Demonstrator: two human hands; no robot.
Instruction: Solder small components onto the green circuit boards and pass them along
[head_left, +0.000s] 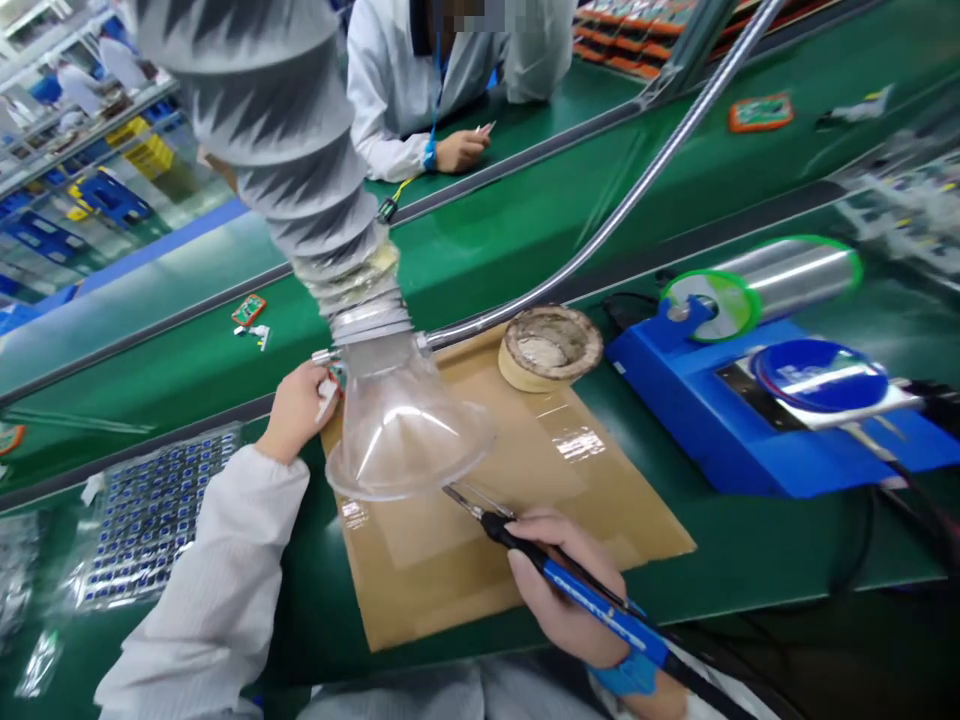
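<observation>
My right hand (566,585) grips a blue soldering iron (600,610) like a pen, its thin metal tip pointing up and left over a brown cardboard sheet (442,590). Just left of the clear fume hood (412,430), my left hand (294,410) is closed on a small circuit board (336,378) with a white piece (325,398) on it. The hood partly hides that board. A round tub (551,350) with a dark, crusted rim stands at the back of the cardboard.
A grey duct (277,130) hangs down to the hood, beside a metal hose (600,240). At right stands a blue solder feeder (690,410) with a reel (795,285). A tray of small parts (157,520) lies left. Boards (760,113) rest on the green belt; a co-worker (450,90) sits opposite.
</observation>
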